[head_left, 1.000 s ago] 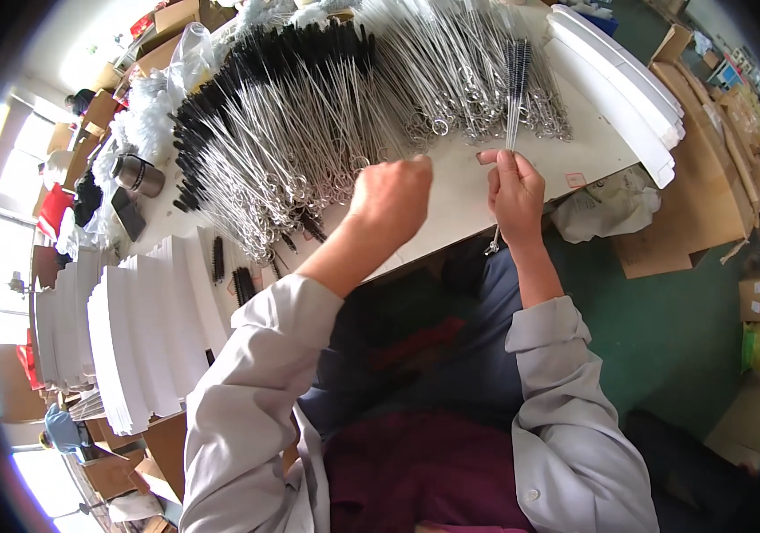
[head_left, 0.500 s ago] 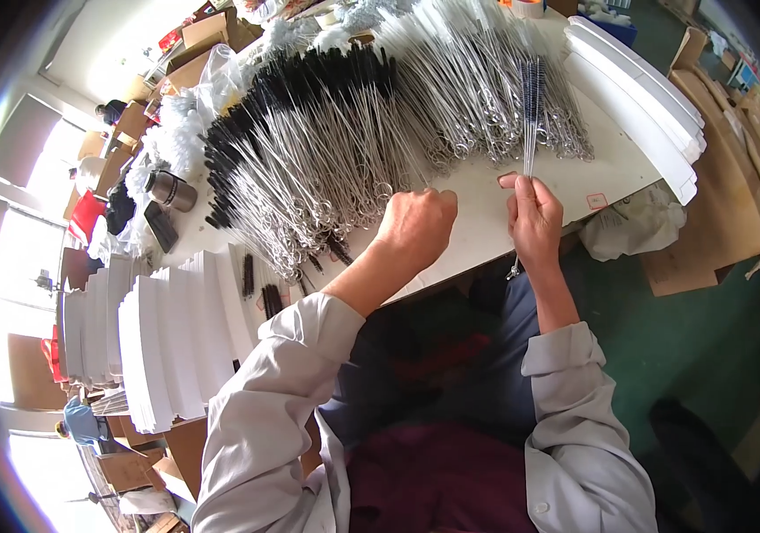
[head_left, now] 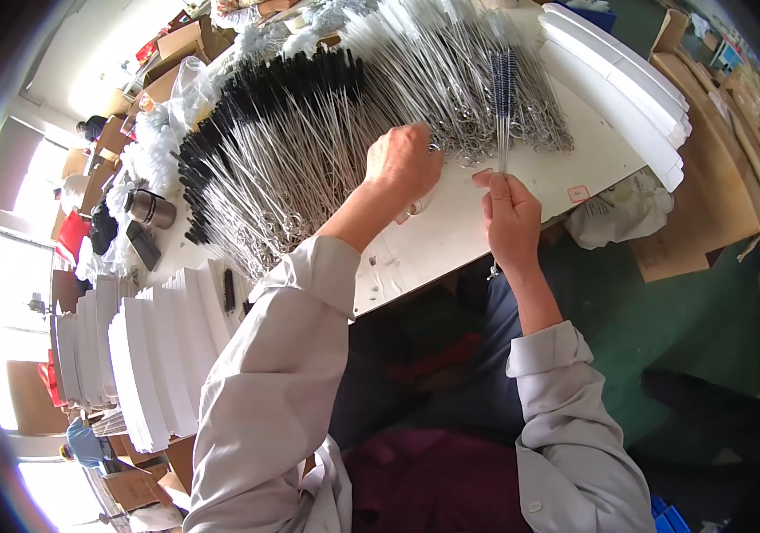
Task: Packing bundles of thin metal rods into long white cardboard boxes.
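My right hand (head_left: 513,220) is closed around the wire stems of a few slim cleaning brushes (head_left: 503,84). Their dark bristles point away from me, and the looped ends hang below my fist. To its left, my left hand (head_left: 403,163) reaches over the table with fingers curled, at the near edge of the white-bristled brushes (head_left: 438,84). Its fingertips are turned away, so whatever they pinch is hidden. A big heap of black-bristled brushes (head_left: 282,142) lies left of that hand, wire loops toward me.
The white table (head_left: 433,240) ends just before my lap. Folded white card strips (head_left: 620,93) lie at the right, and more card stacks (head_left: 162,355) stand at the left. A steel flask (head_left: 151,208) and a dark phone-like slab (head_left: 142,245) sit at the far left. Flattened cardboard (head_left: 708,160) leans beyond the right edge.
My left hand has moved away from me, from the near side of the black-bristled heap to the white-bristled brushes. The right hand keeps its grip on the brushes. The view has shifted slightly.
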A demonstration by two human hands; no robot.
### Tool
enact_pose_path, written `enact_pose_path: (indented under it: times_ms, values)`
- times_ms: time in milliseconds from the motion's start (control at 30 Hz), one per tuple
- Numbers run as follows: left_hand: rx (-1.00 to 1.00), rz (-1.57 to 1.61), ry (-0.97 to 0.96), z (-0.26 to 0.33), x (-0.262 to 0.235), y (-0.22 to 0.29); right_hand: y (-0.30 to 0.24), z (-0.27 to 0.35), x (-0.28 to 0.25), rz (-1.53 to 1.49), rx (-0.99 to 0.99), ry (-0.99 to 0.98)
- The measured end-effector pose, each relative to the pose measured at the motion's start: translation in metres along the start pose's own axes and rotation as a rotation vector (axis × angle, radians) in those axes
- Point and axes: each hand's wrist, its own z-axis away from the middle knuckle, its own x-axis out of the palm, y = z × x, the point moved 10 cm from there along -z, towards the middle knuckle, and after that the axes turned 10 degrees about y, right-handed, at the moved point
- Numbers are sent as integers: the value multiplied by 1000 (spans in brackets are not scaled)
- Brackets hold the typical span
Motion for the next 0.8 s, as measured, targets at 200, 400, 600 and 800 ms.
enact_pose_path:
  times_ms: [200,400,600,800]
  values:
    - [100,-90,30,4,11,21,-3,-1,-4,4,-67,-1]
    - [111,-133,26,7,5,18,-5,1,1,-2,-65,-16]
    - [-19,97,181,6,-27,2,-1,1,-4,-19,-20,-5]
    - [178,302,413,3,-81,0,6,-1,0,-70,112,-22]
